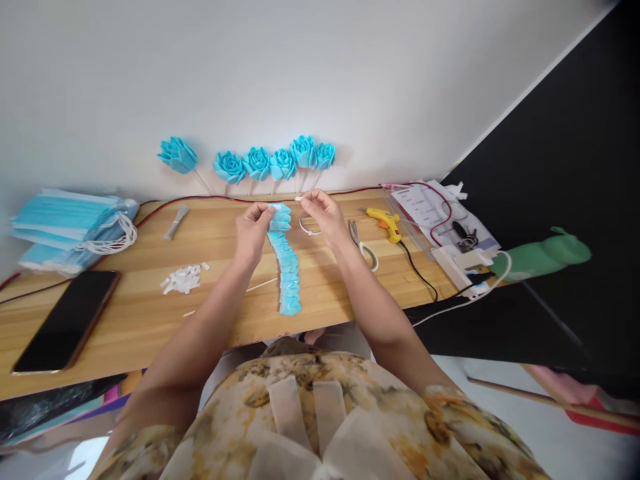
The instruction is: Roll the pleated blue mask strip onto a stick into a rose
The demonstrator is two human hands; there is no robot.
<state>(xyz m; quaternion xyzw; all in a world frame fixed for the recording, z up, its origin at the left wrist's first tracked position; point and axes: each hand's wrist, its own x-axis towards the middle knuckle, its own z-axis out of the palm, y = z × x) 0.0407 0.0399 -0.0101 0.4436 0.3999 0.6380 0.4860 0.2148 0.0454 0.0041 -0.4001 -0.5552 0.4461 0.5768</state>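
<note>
My left hand [253, 228] is closed in a pinch on a light blue petal at the far end of a row of overlapping blue petals [289, 272]. Whether that petal is joined to the row, I cannot tell. To the right and slightly higher, my right hand [320, 212] pinches a small pale strip [299, 198]. A wooden stick [261, 285] lies against the left side of the row. Below my right hand is a thin white ring [306, 228], and the scissors [364, 247] lie to its right.
Several blue flowers [259, 164] on sticks lean at the wall. White scraps [183, 279], a phone [67, 321], a bundle of clear sticks [177, 223] and blue masks [65, 217] lie left. A yellow glue gun [385, 222], power strip [457, 268] and green bottle [543, 259] are right.
</note>
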